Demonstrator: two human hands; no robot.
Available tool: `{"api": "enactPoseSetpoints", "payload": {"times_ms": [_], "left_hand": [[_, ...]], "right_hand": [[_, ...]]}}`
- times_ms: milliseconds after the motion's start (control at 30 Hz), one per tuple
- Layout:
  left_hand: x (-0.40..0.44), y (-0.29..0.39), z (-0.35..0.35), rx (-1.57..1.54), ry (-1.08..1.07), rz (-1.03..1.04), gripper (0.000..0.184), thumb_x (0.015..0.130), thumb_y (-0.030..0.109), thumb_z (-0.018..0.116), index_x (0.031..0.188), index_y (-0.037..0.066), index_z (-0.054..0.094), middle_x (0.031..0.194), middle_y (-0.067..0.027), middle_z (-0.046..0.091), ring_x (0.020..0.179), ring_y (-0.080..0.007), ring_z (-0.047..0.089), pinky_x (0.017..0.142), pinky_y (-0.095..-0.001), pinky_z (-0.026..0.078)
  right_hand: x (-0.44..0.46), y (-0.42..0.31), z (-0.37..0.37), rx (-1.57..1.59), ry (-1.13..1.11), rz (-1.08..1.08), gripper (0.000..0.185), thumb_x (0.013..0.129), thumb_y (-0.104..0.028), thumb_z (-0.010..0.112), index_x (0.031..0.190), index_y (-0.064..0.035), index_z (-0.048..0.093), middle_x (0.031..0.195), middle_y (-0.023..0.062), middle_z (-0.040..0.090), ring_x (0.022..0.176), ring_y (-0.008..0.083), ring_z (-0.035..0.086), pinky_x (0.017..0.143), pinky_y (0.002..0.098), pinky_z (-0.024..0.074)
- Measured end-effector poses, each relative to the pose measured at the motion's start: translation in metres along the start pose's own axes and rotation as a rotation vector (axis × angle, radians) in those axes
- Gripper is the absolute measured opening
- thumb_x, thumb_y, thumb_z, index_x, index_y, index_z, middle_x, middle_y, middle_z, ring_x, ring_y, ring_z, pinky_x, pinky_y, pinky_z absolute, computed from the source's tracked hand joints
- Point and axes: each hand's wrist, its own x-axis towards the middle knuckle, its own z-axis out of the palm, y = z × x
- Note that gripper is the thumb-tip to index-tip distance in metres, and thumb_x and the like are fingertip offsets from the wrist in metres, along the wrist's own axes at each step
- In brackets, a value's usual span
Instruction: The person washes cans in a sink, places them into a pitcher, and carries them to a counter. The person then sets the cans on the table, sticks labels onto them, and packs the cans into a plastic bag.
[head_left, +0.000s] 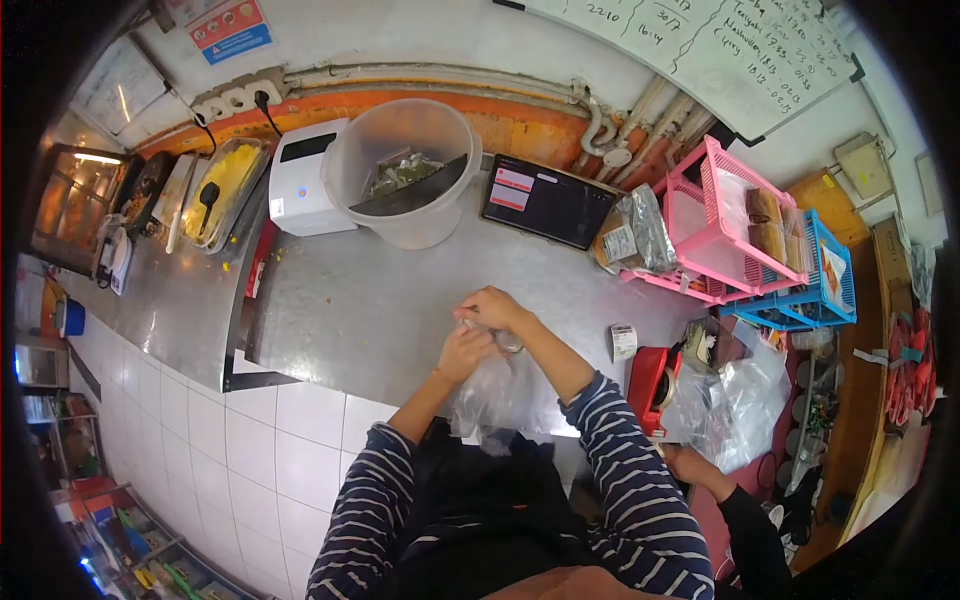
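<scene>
A transparent plastic bag (485,395) hangs at the front edge of the metal counter, close to my body. My left hand (466,352) is closed around the upper part of the bag. Just above it, my right hand (492,308) pinches at the gathered top, with fingers bent together. Part of a small roundish item (509,341) shows beside the bag under my right wrist; its kind is hard to make out. The bag's contents cannot be told.
On the metal counter (380,300) stand a white printer (305,180), a large translucent bucket (445,215), a tablet (545,205) and pink baskets (710,265). A red tape dispenser (652,390) sits at right, near another person's hand (698,468) and plastic bags (735,410).
</scene>
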Motion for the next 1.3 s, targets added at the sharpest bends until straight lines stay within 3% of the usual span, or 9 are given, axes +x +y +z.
{"api": "enactPoseSetpoints", "payload": {"times_ms": [233, 333, 467, 767, 900, 1000, 1067, 1133, 1300], "left_hand": [[0.003, -0.004, 0.006, -0.048, 0.0, -0.513, 0.012, 0.068, 0.008, 0.051, 0.076, 0.013, 0.059, 0.082, -0.0024, 0.059, 0.057, -0.0247, 0.055, 0.05, -0.035, 0.044], [-0.021, 0.005, 0.013, 0.092, 0.122, -0.84, 0.009, 0.065, 0.012, 0.054, 0.072, 0.009, 0.059, 0.079, -0.0061, 0.061, 0.064, -0.025, 0.059, 0.054, -0.0336, 0.045], [-0.093, -0.022, 0.07, 0.098, 0.309, -1.137, 0.011, 0.069, 0.009, 0.052, 0.075, 0.005, 0.059, 0.074, -0.013, 0.06, 0.067, -0.0255, 0.059, 0.058, -0.033, 0.046], [-0.028, 0.011, 0.004, 0.593, 0.051, -0.614, 0.018, 0.076, 0.026, 0.053, 0.073, 0.009, 0.057, 0.067, -0.0066, 0.056, 0.058, -0.0198, 0.053, 0.052, -0.0308, 0.042], [-0.001, 0.032, -0.028, 1.246, 0.039, -0.245, 0.027, 0.079, 0.036, 0.053, 0.07, 0.011, 0.056, 0.061, -0.0028, 0.054, 0.051, -0.0173, 0.051, 0.046, -0.0293, 0.04], [-0.001, 0.022, -0.027, 0.58, -0.03, -0.343, 0.023, 0.08, 0.034, 0.051, 0.071, 0.013, 0.053, 0.06, -0.0015, 0.051, 0.048, -0.0159, 0.046, 0.046, -0.0276, 0.041], [0.004, 0.008, -0.007, 0.317, -0.213, -0.127, 0.018, 0.081, 0.027, 0.05, 0.069, 0.013, 0.052, 0.057, -0.0019, 0.048, 0.047, -0.0163, 0.046, 0.046, -0.0273, 0.04], [0.006, -0.001, 0.014, -0.14, -0.281, -0.079, 0.011, 0.073, 0.021, 0.054, 0.071, 0.011, 0.056, 0.06, -0.0044, 0.051, 0.052, -0.0195, 0.049, 0.049, -0.0305, 0.041], [0.025, 0.023, 0.047, -0.422, -0.209, 0.05, 0.008, 0.064, 0.017, 0.06, 0.067, 0.009, 0.061, 0.056, -0.0061, 0.051, 0.049, -0.0237, 0.051, 0.048, -0.0327, 0.043]], "right_hand": [[-0.095, 0.008, 0.046, -0.049, 0.7, 0.466, 0.029, 0.081, -0.025, 0.04, 0.076, -0.0048, 0.061, 0.073, 0.0139, 0.059, 0.075, 0.0278, 0.056, 0.07, 0.0347, 0.0426], [-0.114, 0.033, 0.029, 0.125, 0.287, 0.398, 0.032, 0.084, -0.028, 0.038, 0.084, -0.0043, 0.059, 0.076, 0.0146, 0.059, 0.075, 0.0286, 0.057, 0.069, 0.0354, 0.0424], [-0.017, 0.064, -0.024, -0.023, 0.25, 0.607, 0.063, 0.083, -0.036, 0.042, 0.129, -0.0056, 0.01, 0.085, 0.024, 0.057, 0.08, 0.0348, 0.056, 0.074, 0.0396, 0.0421], [0.081, 0.083, -0.034, -0.162, 0.206, 0.788, 0.089, 0.079, -0.033, 0.049, 0.127, -0.0069, -0.022, 0.11, 0.0287, 0.046, 0.089, 0.0384, 0.053, 0.078, 0.0402, 0.0424], [0.03, 0.052, -0.022, 0.124, 0.5, 0.643, 0.074, 0.078, -0.027, 0.051, 0.132, -0.0102, 0.003, 0.088, 0.0236, 0.056, 0.083, 0.0371, 0.054, 0.072, 0.0404, 0.0432], [-0.069, 0.023, -0.005, 0.104, 0.531, 0.483, 0.026, 0.077, -0.023, 0.049, 0.092, -0.003, 0.053, 0.077, 0.0168, 0.057, 0.071, 0.0359, 0.054, 0.063, 0.0428, 0.042], [-0.147, 0.033, 0.031, 0.022, 0.366, 0.725, 0.025, 0.075, -0.023, 0.044, 0.074, -0.0037, 0.059, 0.071, 0.0167, 0.058, 0.07, 0.0335, 0.055, 0.063, 0.0393, 0.0431], [-0.215, 0.037, 0.048, 0.222, -0.408, 0.806, 0.024, 0.072, -0.024, 0.049, 0.076, -0.0036, 0.063, 0.078, 0.0142, 0.061, 0.073, 0.0278, 0.058, 0.067, 0.0405, 0.0438], [-0.271, 0.002, 0.026, 0.555, -0.253, 0.608, 0.027, 0.068, -0.028, 0.056, 0.08, -0.0044, 0.063, 0.077, 0.0134, 0.062, 0.071, 0.0243, 0.058, 0.066, 0.0382, 0.0442]]}}
